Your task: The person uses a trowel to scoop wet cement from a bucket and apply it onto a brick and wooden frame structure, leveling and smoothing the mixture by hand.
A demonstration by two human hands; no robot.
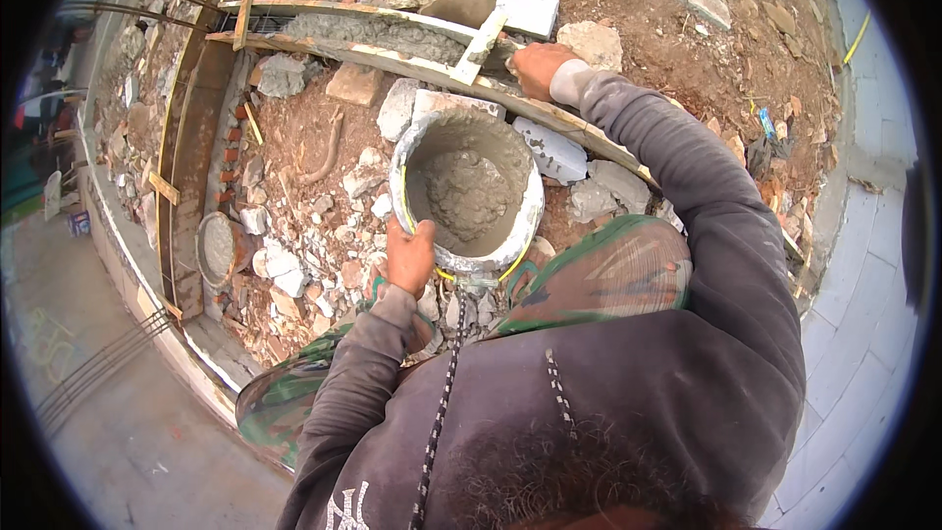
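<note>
A round bucket with a mortar-crusted rim stands in front of me, partly filled with wet grey mortar. My left hand is closed on the near left side of its rim. Beyond the bucket runs a wooden formwork, with wet concrete between its boards. At the formwork, just right of a short wooden crosspiece, is my right hand. Its fingers are curled closed over the boards; what they hold, if anything, is hidden.
Broken stones and rubble lie around the bucket, including a white block. A second formwork stretch with steel bars runs down the left. A small mortar-coated container lies beside it. Grey paving borders the right.
</note>
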